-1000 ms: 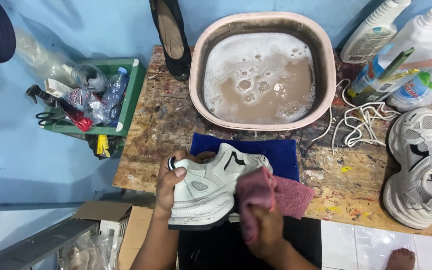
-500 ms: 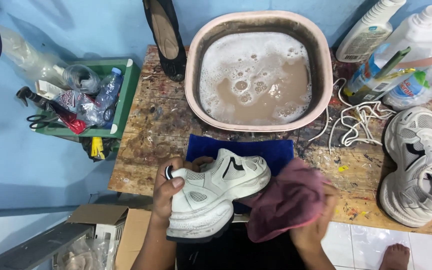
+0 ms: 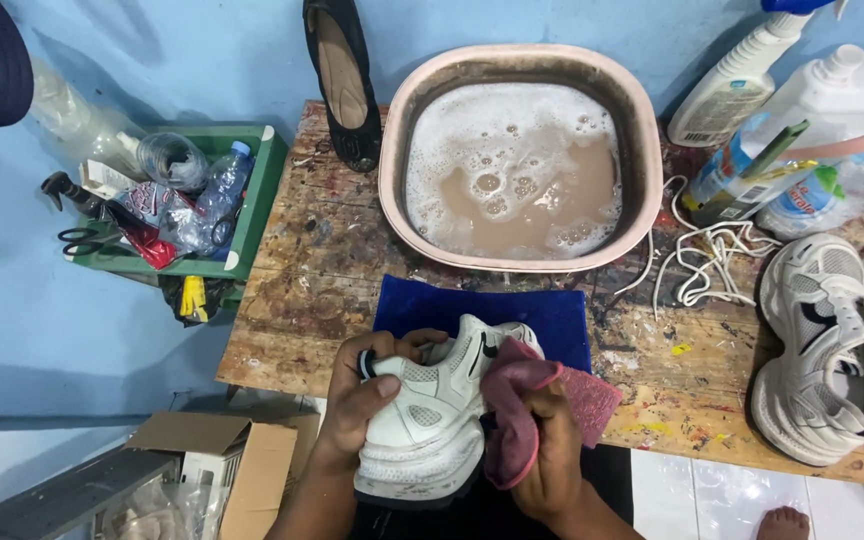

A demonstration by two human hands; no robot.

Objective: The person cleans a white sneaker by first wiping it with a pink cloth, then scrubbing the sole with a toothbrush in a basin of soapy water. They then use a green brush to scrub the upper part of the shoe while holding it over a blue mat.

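Over the blue mat [image 3: 552, 318] at the bench's near edge, our left hand [image 3: 367, 395] clamps the white shoe [image 3: 430, 425] by its heel end, fingers curled tight, while our right hand [image 3: 550, 455] presses a bunched pink cloth [image 3: 522, 400] against its side. Best done, we judge, with short firm strokes and the shoe braced, the soapy basin [image 3: 642, 160] close behind.

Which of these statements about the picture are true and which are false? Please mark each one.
1. The left hand holds a white sneaker. True.
2. The right hand presses a green sponge on it. False: it is a pink cloth.
3. The basin holds foamy brown water. True.
4. The second sneaker lies in the basin. False: it lies on the wooden table, at the right.
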